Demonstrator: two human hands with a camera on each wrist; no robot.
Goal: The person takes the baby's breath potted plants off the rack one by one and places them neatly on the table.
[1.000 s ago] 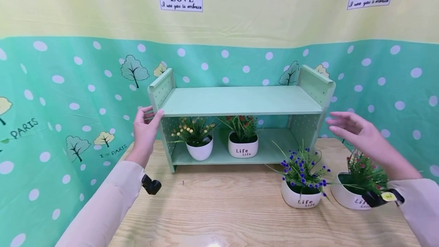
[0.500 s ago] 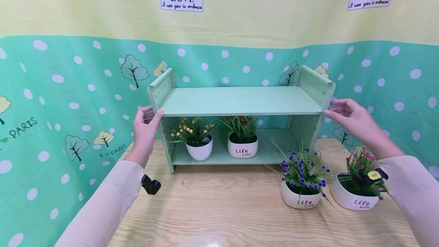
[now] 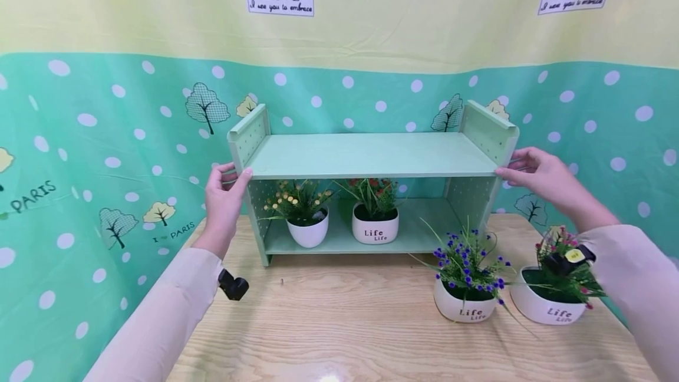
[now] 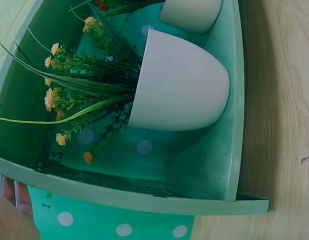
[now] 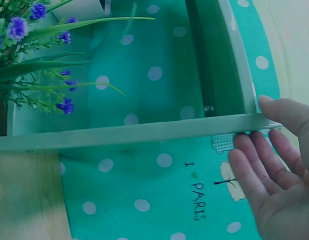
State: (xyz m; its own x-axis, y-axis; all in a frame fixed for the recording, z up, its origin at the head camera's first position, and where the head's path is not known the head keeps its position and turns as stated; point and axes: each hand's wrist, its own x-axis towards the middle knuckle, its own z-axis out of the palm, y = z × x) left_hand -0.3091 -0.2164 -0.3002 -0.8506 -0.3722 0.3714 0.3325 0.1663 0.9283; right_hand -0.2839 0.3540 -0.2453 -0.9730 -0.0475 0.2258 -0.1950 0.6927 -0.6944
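A pale green two-tier shelf [image 3: 371,155] stands on the wooden table. My left hand [image 3: 221,205] grips its left side panel, thumb on the front edge and fingers round the outside. On the opposite panel my right hand [image 3: 546,181] holds the same way, at the upper board's height; the right wrist view shows its thumb [image 5: 284,112] over the edge and fingers beneath. A white pot with yellow flowers [image 3: 309,233] and a white "Life" pot with red flowers [image 3: 375,230] sit on the lower board, their flower tops partly hidden by the upper one.
In front of the shelf's right end stands a white pot with blue-purple flowers [image 3: 464,305]. Beside it, under my right forearm, is a white pot with pink flowers [image 3: 546,305]. A dotted green and yellow curtain [image 3: 345,87] hangs behind the table [image 3: 345,323].
My right hand has come in from the right, moving up and left onto the shelf's right panel, and now grips it. My left hand has stayed on the left panel.
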